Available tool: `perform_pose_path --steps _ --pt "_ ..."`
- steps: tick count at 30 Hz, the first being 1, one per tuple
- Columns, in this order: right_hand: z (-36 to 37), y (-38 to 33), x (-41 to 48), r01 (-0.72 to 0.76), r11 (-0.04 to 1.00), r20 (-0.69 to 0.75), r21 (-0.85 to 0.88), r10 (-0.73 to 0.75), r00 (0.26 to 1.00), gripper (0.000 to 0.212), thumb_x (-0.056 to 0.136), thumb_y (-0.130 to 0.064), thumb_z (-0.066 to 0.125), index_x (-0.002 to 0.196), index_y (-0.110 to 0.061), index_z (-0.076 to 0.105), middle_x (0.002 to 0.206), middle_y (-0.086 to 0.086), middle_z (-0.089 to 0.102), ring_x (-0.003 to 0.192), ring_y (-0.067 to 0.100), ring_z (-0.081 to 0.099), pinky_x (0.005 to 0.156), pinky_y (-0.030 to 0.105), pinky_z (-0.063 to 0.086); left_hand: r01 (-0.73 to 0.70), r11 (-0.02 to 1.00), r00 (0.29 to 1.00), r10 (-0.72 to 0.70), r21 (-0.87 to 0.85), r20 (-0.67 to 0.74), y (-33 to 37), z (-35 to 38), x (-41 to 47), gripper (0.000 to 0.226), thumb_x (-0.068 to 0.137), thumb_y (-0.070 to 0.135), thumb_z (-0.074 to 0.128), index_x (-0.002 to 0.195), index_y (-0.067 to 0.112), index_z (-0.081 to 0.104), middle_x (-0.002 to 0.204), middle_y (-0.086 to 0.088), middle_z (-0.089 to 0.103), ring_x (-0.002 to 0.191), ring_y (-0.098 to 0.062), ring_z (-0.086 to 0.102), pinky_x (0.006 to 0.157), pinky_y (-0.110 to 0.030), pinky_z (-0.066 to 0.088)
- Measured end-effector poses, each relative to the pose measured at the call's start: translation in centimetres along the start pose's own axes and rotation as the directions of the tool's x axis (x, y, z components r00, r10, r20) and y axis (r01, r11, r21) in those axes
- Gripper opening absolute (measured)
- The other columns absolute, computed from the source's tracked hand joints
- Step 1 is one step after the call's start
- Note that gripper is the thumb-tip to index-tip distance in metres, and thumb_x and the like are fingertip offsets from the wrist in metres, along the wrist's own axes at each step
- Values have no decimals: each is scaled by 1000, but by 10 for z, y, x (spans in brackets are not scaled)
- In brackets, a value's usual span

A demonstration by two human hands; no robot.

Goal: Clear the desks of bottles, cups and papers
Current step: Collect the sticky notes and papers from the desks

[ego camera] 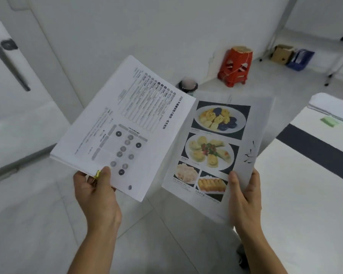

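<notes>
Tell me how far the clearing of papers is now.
Done: both paper sets are off the desk. In hand: the left hand grips a clipped stack of text pages; the right hand grips a sheet with food photos. Left: putting them away; a green item lies on the desk.

White printed sheets [125, 123], colourful food-photo page [212, 147], red stool [236, 66], white desk [305, 184] with dark stripe
</notes>
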State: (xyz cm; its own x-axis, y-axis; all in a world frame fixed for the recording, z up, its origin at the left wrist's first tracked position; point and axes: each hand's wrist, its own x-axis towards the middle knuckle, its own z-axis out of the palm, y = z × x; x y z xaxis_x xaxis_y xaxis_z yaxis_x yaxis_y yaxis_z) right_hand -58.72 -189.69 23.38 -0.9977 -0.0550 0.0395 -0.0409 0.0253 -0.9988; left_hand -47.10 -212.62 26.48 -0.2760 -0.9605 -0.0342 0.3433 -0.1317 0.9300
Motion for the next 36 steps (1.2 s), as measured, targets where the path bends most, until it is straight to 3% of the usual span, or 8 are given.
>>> perform_pose_path --steps 7,11,14,19,27,30,34,36 --pt "28 20 98 -63 996 -319 66 81 944 26 101 -25 52 110 -49 46 102 -24 65 91 8 70 66 25 61 82 993 953 -102 83 284 -57 146 115 34 94 -4 56 108 27 59 103 10 73 100 -11 70 89 -37 55" --pt "47 47 178 -83 994 -452 78 109 885 25 101 -31 54 119 -47 49 113 -19 64 105 15 67 87 47 59 117 983 916 -163 145 366 -105 231 161 31 94 -3 57 105 26 60 105 7 72 98 -10 70 87 -36 55" --pt "64 51 251 -71 993 -512 97 111 852 28 101 -27 53 127 -33 47 117 -14 62 110 14 64 91 47 58 122 976 895 -187 181 406 -125 298 196 30 95 -2 58 103 26 60 104 6 72 92 -7 71 81 -33 55" --pt "88 28 375 -21 994 -509 108 74 858 24 101 -19 52 118 -35 47 107 -17 62 94 2 69 67 18 58 94 984 869 -156 151 470 -139 411 264 31 95 -3 56 101 27 60 99 7 72 90 -8 71 79 -29 59" --pt "98 43 546 -55 995 -558 86 94 825 24 101 -18 52 117 -36 49 109 -4 67 89 13 73 63 26 60 176 970 828 -239 168 507 -235 580 340 30 94 -2 58 99 27 59 108 -3 70 91 -11 69 83 -32 57" --pt "94 47 614 -82 995 -616 53 97 782 27 100 -19 53 124 -31 47 110 -1 67 85 13 73 59 26 59 232 954 783 -298 189 546 -281 658 361 28 93 -2 59 101 25 59 113 -8 69 98 -18 69 90 -40 54" --pt "69 36 686 -99 995 -735 15 78 673 28 101 -18 51 127 -26 46 107 -4 65 79 0 71 55 19 57 262 934 669 -357 243 652 -319 777 361 31 92 -3 59 103 27 60 107 3 72 102 -17 70 95 -43 54" --pt "50 34 710 -102 995 -790 7 68 610 28 101 -21 52 126 -31 46 110 -6 65 84 4 71 66 30 62 246 931 593 -364 269 718 -333 835 346 35 92 -4 59 101 30 61 102 7 73 98 -12 70 93 -40 54"
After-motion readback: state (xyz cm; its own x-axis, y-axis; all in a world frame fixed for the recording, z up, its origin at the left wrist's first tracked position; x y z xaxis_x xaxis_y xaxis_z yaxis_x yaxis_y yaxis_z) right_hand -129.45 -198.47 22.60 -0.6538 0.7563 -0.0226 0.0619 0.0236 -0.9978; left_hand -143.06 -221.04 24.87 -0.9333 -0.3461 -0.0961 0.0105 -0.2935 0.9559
